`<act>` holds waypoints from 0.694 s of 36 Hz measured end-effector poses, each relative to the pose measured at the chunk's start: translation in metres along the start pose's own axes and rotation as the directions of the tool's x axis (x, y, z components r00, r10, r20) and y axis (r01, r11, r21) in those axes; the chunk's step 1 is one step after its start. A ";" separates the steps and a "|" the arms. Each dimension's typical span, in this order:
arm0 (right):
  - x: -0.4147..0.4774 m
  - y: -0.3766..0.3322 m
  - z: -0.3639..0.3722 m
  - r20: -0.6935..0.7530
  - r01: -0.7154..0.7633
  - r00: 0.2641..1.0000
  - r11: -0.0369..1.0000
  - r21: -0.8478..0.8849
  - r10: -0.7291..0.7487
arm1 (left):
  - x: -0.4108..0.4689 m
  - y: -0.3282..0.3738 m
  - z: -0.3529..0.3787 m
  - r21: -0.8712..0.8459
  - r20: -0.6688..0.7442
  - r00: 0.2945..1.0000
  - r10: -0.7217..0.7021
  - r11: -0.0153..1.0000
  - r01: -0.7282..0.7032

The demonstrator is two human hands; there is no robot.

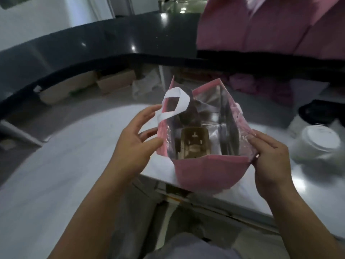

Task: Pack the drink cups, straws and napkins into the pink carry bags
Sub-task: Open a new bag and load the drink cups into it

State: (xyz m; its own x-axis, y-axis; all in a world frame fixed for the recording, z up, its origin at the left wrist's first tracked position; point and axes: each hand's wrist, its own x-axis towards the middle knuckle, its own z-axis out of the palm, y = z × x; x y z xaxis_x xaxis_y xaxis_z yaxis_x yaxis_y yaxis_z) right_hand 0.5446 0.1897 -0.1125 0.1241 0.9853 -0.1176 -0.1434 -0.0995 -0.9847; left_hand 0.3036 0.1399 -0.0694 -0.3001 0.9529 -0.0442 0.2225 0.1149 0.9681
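A pink carry bag (207, 171) with a silver foil lining stands wide at the steel counter's near edge. A brown cardboard cup holder (194, 145) lies at its bottom. My left hand (136, 141) touches the bag's left wall with spread, relaxed fingers, just below the white handle loop (176, 104). My right hand (270, 157) pinches the bag's right rim between thumb and fingers. A white lidded drink cup (319, 144) stands on the counter to the right of the bag. No straws or napkins are visible.
More pink bags (261, 28) stand on the raised black ledge (112, 38) at the back right. Cardboard boxes (115, 81) sit under that ledge. A dark container (321, 113) and purple cloth (261, 86) lie behind the cup. The steel counter (65, 165) stretches left.
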 end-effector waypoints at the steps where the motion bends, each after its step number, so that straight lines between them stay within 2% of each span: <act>1: 0.006 0.000 -0.008 -0.018 0.005 1.000 1.000 0.006 -0.005 | 0.006 0.002 0.012 0.002 0.017 1.000 0.015 1.000 -0.015; 8: 0.030 0.001 -0.046 -0.165 0.036 0.986 0.999 0.021 -0.032 | 0.036 0.007 0.073 0.007 0.107 0.993 0.046 0.999 -0.047; 12: 0.034 0.007 -0.058 -0.175 0.030 0.984 0.998 -0.055 -0.040 | 0.044 0.009 0.093 0.027 0.179 0.984 0.020 0.999 -0.026; 21: 0.033 0.003 -0.081 -0.239 -0.014 0.971 0.997 -0.075 -0.005 | 0.060 0.004 0.111 -0.004 0.418 0.908 -0.008 1.000 0.010; 25: 0.053 -0.007 -0.104 -0.337 -0.060 0.941 0.972 -0.228 -0.021 | 0.064 -0.004 0.111 -0.042 0.478 0.878 0.037 0.999 -0.020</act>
State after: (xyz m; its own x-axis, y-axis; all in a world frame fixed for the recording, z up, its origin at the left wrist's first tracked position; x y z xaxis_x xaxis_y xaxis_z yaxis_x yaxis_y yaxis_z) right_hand 0.6538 0.2280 -0.1252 0.4506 0.8827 -0.1333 0.0774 -0.1874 -0.9792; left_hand 0.3867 0.2321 -0.1035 0.1880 0.9747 -0.1206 0.1895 0.0845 0.9782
